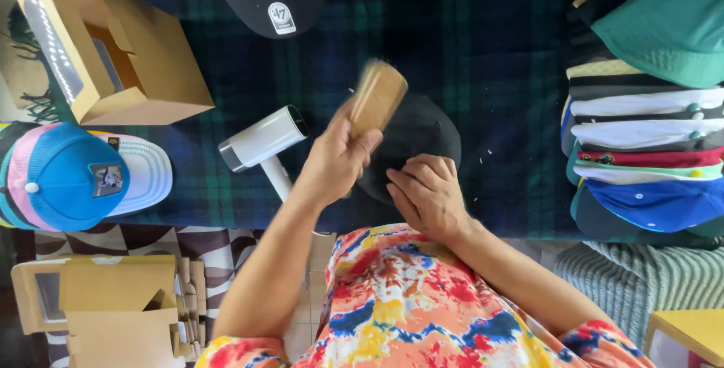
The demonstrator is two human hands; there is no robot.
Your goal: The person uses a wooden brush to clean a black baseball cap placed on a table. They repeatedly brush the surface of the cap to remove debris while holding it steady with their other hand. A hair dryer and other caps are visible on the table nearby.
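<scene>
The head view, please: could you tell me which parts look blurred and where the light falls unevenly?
In the head view, the tan wooden brush in the left hand is smeared by motion blur; the right hand, resting on the black cap, is sharp. Bright daylight washes the stacked caps at the right edge; the dark plaid cloth stays evenly lit, without glare.

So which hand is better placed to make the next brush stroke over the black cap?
Probably the left hand: it already grips the wooden brush just above the black cap. The right hand lies flat on the cap, steadying it.
</scene>
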